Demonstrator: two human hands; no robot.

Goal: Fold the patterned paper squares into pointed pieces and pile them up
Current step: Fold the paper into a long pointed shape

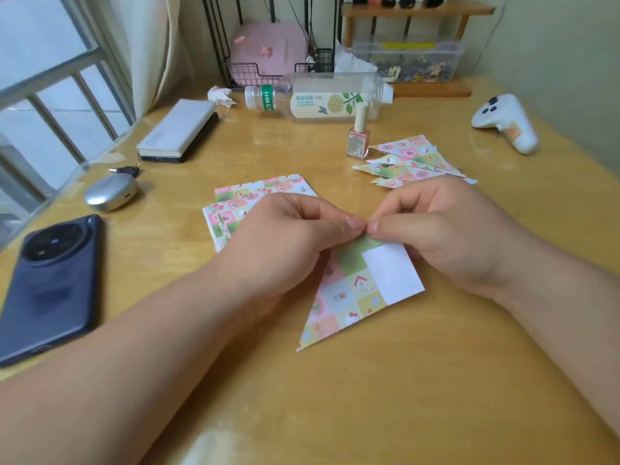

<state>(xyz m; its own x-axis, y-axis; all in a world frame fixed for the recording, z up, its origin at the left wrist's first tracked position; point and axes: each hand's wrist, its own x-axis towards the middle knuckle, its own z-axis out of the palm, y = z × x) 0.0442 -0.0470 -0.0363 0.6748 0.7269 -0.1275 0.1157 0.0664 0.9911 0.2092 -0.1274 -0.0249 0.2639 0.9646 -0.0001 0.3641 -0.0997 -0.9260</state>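
Pinched the upper tip of the half-folded paper (349, 290) with the left hand (285, 236), thumb and forefinger curled and closed tight on it. Pinched the same tip from the other side with the right hand (446, 236), thumb nail almost touching the left thumb nail. Found this paper on the wooden table (335, 414), with patterned flap on the left part, white rectangle of the back side on the right part, and long sharp point directed toward the camera. Saw far left of the paper a dark blue phone (50, 283), camera side up. Saw left of the paper and further back a silver rounded case (110, 193). Noted more to the back a white notepad (177, 125) lying on top of a flat black device (198, 142). Found the stack of unfolded squares (235, 203) just left of the paper and behind it, partly hidden under the left hand, edges a little fanned. Saw straight behind the paper, well apart, a clear plastic bottle (322, 99) lying on its side, cap to the left. Saw behind the paper, slightly to the right, a small nail polish bottle (359, 139) standing upright. Found the pile of pointed pieces (416, 162) to the right of the paper and behind it, just beyond the right hand, overlapping one another, points to the left. Saw far right of the paper, toward the back, a white game controller (506, 122).
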